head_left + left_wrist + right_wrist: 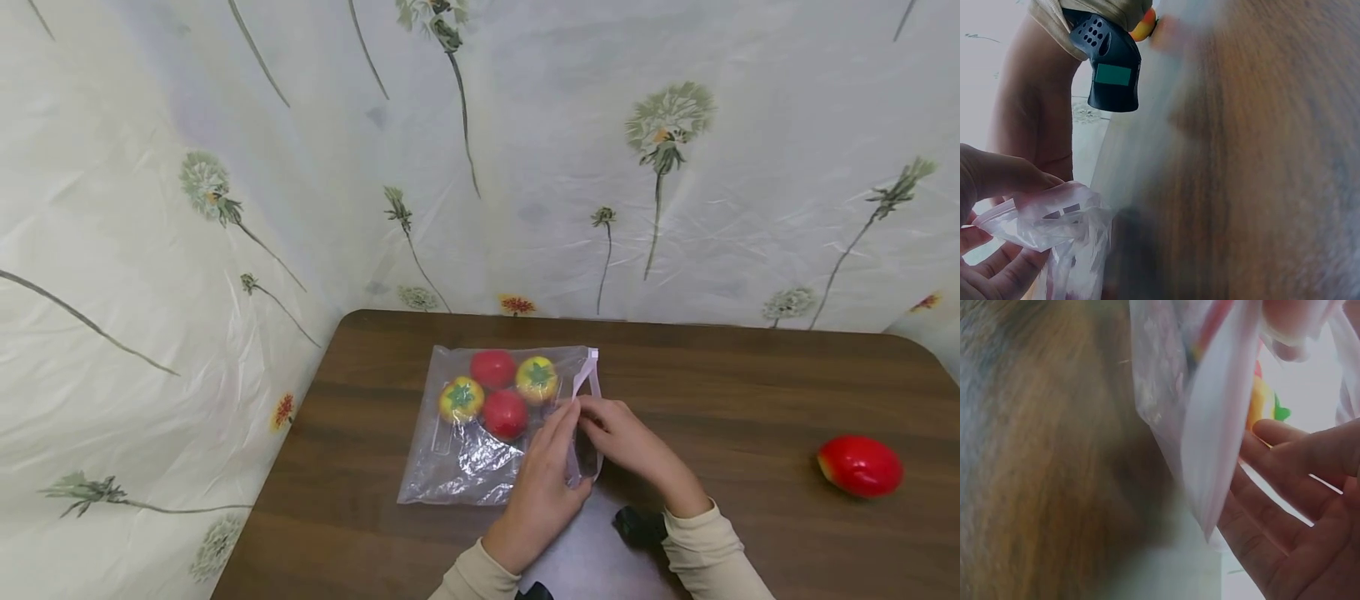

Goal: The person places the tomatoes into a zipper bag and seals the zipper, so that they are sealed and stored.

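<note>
A clear plastic bag [427,467] lies on the brown table, holding two red and two yellow-green round fruits [505,415]. Its edge with a pinkish strip faces right. The left hand [542,492] pinches this edge; in the left wrist view its thumb and fingers hold the crinkled plastic [1060,219]. The right hand [633,442] is at the same edge, and in the right wrist view its fingers [1272,519] extend, slightly bent, at the bag's parted mouth [1216,437]. A yellow fruit with a green leaf [1261,403] shows beyond the fingertips.
A red fruit [860,467] lies on the table [750,400] at the right. A pale grey surface [592,550] shows between the forearms at the near side. Flower-patterned sheeting [540,167] stands behind the table and at its left.
</note>
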Demonstrator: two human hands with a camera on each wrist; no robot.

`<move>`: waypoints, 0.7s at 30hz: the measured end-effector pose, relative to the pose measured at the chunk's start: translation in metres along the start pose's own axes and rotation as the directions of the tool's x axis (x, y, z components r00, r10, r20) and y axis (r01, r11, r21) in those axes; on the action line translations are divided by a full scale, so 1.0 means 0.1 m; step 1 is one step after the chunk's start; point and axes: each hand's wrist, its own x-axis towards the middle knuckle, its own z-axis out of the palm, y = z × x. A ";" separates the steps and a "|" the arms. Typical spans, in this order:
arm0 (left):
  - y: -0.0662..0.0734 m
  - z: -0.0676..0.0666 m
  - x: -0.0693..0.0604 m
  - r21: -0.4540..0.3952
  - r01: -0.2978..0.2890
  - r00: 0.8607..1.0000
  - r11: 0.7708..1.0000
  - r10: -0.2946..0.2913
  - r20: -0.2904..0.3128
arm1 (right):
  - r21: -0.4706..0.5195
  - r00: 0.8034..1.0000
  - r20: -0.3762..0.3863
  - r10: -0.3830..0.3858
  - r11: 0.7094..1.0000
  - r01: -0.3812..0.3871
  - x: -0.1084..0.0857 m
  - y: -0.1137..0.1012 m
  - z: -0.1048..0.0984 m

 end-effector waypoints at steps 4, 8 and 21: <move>0.00 -0.01 0.00 -0.007 0.010 1.000 1.000 -0.010 0.010 | 0.014 1.000 -0.001 0.004 1.000 -0.004 -0.02 0.01 -0.04; 0.00 -0.01 0.00 -0.008 0.024 0.999 1.000 -0.024 0.024 | 0.028 1.000 -0.003 0.002 1.000 -0.002 -0.04 0.01 -0.07; 0.01 -0.02 0.01 -0.015 0.037 0.999 0.999 -0.037 0.036 | 0.076 1.000 -0.017 0.013 0.997 -0.012 -0.16 0.02 -0.18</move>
